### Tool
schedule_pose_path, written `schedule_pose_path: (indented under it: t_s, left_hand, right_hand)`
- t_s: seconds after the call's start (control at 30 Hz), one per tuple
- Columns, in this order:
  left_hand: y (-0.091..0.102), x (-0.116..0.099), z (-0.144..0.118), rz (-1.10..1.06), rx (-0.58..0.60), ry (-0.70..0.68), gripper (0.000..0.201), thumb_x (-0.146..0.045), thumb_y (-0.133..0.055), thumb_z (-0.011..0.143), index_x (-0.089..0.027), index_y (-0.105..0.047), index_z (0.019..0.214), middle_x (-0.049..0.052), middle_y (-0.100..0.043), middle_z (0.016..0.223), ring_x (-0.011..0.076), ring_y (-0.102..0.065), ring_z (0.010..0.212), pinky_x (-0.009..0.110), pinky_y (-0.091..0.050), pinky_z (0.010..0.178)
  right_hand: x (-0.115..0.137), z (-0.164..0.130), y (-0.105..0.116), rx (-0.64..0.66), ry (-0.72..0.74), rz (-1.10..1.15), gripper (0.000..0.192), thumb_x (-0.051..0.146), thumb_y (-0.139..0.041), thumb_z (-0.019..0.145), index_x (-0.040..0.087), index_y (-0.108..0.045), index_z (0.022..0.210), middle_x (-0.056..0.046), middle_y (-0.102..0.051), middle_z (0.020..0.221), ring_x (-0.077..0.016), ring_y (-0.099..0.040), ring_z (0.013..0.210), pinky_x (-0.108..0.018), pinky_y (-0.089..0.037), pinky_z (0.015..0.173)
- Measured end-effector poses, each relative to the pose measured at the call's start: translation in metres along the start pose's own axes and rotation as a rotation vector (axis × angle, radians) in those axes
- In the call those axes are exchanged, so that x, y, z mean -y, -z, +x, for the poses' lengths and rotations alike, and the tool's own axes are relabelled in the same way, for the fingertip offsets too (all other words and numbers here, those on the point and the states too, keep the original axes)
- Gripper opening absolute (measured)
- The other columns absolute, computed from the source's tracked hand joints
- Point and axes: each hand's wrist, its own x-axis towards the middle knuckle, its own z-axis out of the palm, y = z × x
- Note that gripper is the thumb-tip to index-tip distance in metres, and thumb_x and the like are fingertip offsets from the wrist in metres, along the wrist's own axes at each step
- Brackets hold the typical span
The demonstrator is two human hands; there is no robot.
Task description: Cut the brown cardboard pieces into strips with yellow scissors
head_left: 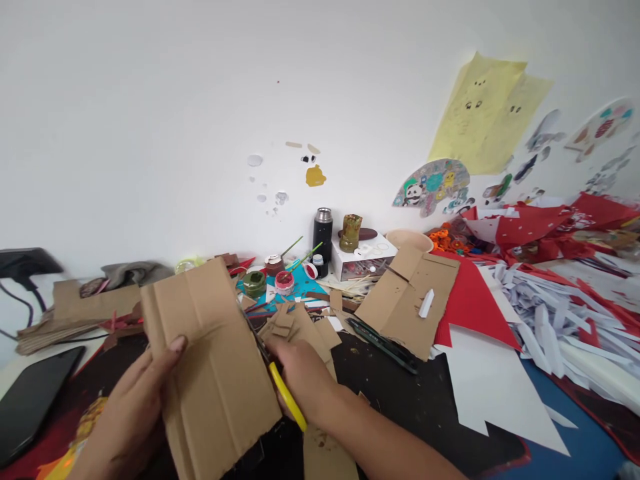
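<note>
A creased piece of brown cardboard (215,360) stands tilted in front of me. My left hand (145,387) grips its left side, thumb on the near face and the other fingers hidden behind. In my right hand (305,373) is a pair of scissors with yellow handles (287,397). Their blades lie along the cardboard's right edge, partly hidden, so I cannot tell how far they reach into it. Cardboard offcuts (285,323) lie just beyond my right hand.
A dark green craft knife (383,343) rests by another cardboard sheet (405,300). Paint jars (255,283), a black thermos (323,233) and a small drawer box (363,257) line the wall. White paper strips (550,327) heap at right; a phone (37,403) lies at left.
</note>
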Motion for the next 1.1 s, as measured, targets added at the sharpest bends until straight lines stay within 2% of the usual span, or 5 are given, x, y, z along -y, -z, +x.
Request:
schedule_pose_path:
  t_s: [0.17, 0.4, 0.6, 0.83, 1.1]
  left_hand:
    - [0.002, -0.002, 0.005, 0.079, -0.053, -0.033, 0.049, -0.049, -0.095, 0.065, -0.022, -0.08, 0.103, 0.004, -0.086, 0.078, 0.029, -0.077, 0.054, 0.035, -0.064, 0.047]
    - [0.004, 0.011, 0.009, 0.079, -0.049, -0.147, 0.053, -0.058, -0.094, 0.064, -0.023, -0.081, 0.102, 0.006, -0.087, 0.083, 0.0334, -0.084, 0.077, 0.036, -0.069, 0.063]
    - [0.009, 0.012, 0.013, 0.08, -0.066, -0.13, 0.053, -0.059, -0.095, 0.062, -0.023, -0.081, 0.098, 0.006, -0.085, 0.078, 0.0342, -0.082, 0.072, 0.034, -0.065, 0.051]
    - [0.006, 0.012, 0.002, 0.211, -0.044, -0.219, 0.05, -0.063, -0.094, 0.063, -0.024, -0.082, 0.091, 0.006, -0.085, 0.079, 0.0307, -0.08, 0.068, 0.033, -0.066, 0.054]
    - [0.004, 0.007, 0.007, 0.025, -0.084, -0.141, 0.044, -0.052, -0.095, 0.063, -0.022, -0.08, 0.091, 0.006, -0.085, 0.077, 0.033, -0.082, 0.069, 0.034, -0.065, 0.051]
  right_hand:
    - [0.013, -0.005, 0.011, 0.061, 0.065, 0.005, 0.032, 0.019, -0.062, 0.094, 0.029, -0.08, 0.119, -0.003, -0.085, 0.111, -0.028, -0.077, 0.105, -0.03, -0.052, 0.087]
    - [0.014, -0.002, 0.01, 0.072, 0.029, -0.008, 0.031, 0.024, -0.066, 0.094, 0.029, -0.08, 0.121, -0.003, -0.084, 0.117, -0.0283, -0.076, 0.11, -0.031, -0.053, 0.088]
    - [0.01, -0.002, 0.008, 0.075, 0.086, 0.08, 0.025, 0.021, -0.068, 0.091, 0.025, -0.08, 0.112, -0.003, -0.085, 0.114, -0.0265, -0.077, 0.105, -0.028, -0.051, 0.082]
    - [0.005, 0.001, 0.006, 0.046, 0.053, 0.127, 0.024, 0.023, -0.065, 0.093, 0.026, -0.082, 0.11, -0.001, -0.085, 0.111, -0.0258, -0.077, 0.106, -0.028, -0.05, 0.081]
    - [-0.003, 0.002, 0.001, -0.035, 0.134, 0.1, 0.021, 0.018, -0.066, 0.086, 0.02, -0.079, 0.102, -0.001, -0.083, 0.098, -0.0248, -0.076, 0.097, -0.025, -0.048, 0.073]
